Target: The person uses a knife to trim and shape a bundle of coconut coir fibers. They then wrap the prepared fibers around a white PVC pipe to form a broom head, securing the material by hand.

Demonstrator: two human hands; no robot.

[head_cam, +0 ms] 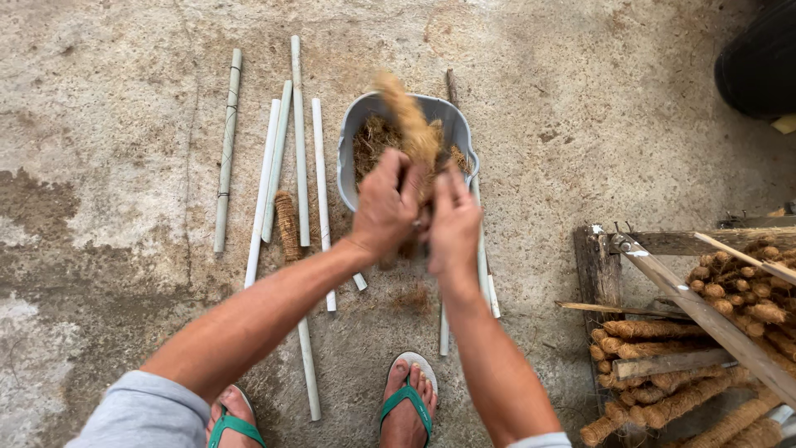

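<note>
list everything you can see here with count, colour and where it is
fibre-wrapped stick: one, tan, held in both hands over the tub
tub: one, grey, on the floor ahead, holding loose brown fibre
loose fibre: a heap, brown, inside the tub
bare pipes: several, white and pale green, lying on the floor left of the tub and beside it
wrapped pipe: one, brown wrap, among the bare pipes
wooden rack: one, weathered, at right
finished wrapped sticks: many, tan, stacked in the rack
dark container: one, black, top right corner
floor: concrete, grey-brown
sandals: two, green straps, on the feet
left hand: gripping the stick
right hand: gripping the stick
</note>
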